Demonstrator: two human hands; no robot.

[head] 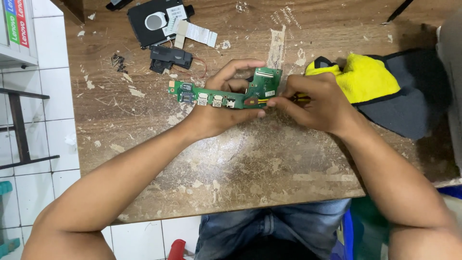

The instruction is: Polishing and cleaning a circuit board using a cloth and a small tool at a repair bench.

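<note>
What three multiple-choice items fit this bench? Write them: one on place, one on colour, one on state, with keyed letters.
1. Where does the black speaker module lie?
A. Beyond the circuit board
B. On the cloth
C. On the floor

2. What colour is the circuit board?
A. Blue
B. Green
C. Red

3. How is the board held?
A. Flat, untouched
B. By the right hand alone
C. In the left hand, right hand at its end

Key: A, it sits farther up the wooden table; B, plainly green; C, both hands meet there.

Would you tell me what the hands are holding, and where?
The left hand grips a green circuit board near its right end; the right hand pinches that end.
</note>
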